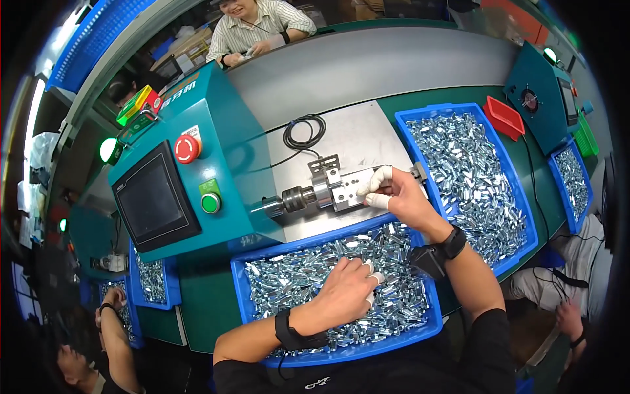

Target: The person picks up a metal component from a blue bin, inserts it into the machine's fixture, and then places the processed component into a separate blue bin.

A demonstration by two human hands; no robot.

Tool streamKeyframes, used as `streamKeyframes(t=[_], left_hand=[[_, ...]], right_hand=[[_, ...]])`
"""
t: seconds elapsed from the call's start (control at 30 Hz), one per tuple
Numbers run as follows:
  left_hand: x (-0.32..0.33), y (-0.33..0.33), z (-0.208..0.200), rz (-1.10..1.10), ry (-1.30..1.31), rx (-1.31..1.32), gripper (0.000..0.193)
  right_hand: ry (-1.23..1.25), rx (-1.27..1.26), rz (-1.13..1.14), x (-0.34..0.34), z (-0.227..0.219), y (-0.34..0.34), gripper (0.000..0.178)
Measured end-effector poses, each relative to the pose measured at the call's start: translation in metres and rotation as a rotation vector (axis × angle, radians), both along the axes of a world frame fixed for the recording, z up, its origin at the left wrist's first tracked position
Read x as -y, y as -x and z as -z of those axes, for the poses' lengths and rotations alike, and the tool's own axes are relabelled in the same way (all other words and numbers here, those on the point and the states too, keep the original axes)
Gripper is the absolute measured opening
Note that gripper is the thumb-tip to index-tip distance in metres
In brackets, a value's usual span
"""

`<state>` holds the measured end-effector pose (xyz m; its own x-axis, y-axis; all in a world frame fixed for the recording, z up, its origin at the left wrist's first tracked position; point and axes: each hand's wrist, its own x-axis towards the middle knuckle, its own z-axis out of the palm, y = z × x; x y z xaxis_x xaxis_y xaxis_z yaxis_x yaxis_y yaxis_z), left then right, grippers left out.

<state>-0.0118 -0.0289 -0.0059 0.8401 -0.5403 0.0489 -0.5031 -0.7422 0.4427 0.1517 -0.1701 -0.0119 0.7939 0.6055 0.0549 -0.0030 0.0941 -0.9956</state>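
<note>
My left hand (346, 293) rests on the small shiny metal pieces (282, 289) in the near blue tray (237, 289). White finger covers show on its curled fingers; what they hold, if anything, is hidden. Above the steel fixture (348, 188) on the bench, my right hand (401, 195) is closed in a pinch, thumb and fingertips covered in white. Anything between these fingertips is too small or hidden to name. Left of the fixture, a dark-ringed spindle (293, 199) reaches out of the teal machine (226, 157).
A second blue tray (530, 226) full of metal pieces stands at the right, beside a red bin (504, 118). The machine carries a dark screen (155, 197), a red stop button (188, 149) and a green button (210, 203). A coiled black cable (304, 133) lies behind the fixture. Other people sit nearby.
</note>
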Motion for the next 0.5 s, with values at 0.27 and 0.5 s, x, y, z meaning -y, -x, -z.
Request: streamKeyframes(t=[0.27,0.5], left_hand=[[0.003,0.000,0.001,0.052,0.034,0.048,0.030],[-0.008,-0.002,-0.013,-0.059,0.018,0.038,0.028]], right_hand=[[-0.016,0.027,0.019,0.007,0.007,-0.005,0.015],[0.283,0.372,0.162,-0.015,-0.018,-0.012,0.028]])
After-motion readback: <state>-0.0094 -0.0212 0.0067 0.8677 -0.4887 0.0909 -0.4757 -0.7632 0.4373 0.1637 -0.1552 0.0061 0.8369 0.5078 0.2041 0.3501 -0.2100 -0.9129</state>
